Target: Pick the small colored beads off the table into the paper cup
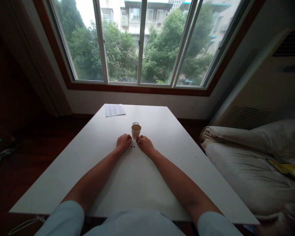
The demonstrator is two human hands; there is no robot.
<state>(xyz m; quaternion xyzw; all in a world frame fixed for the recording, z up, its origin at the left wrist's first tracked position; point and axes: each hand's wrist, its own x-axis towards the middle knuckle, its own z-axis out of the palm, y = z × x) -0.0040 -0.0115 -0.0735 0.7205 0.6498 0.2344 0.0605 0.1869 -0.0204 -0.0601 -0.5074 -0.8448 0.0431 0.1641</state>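
A light brown paper cup (136,131) stands upright on the white table, with its open mouth facing up. My left hand (124,142) rests on the tabletop just left of the cup, fingers curled in; what they hold, if anything, is hidden. On the other side, my right hand (145,143) has its fingertips pinched close to the cup's base, with a tiny dark spot at them that is too small to name. Two small dark pieces (133,147) lie on the table between my hands. Behind the cup, a thin dark looped thing (135,123) is partly hidden.
Printed papers (115,110) lie at the far left corner of the white table (177,170). A padded sofa (243,164) stands close along the right, with a yellow and black item (286,168) on it. Beyond the table is a wide window (140,42).
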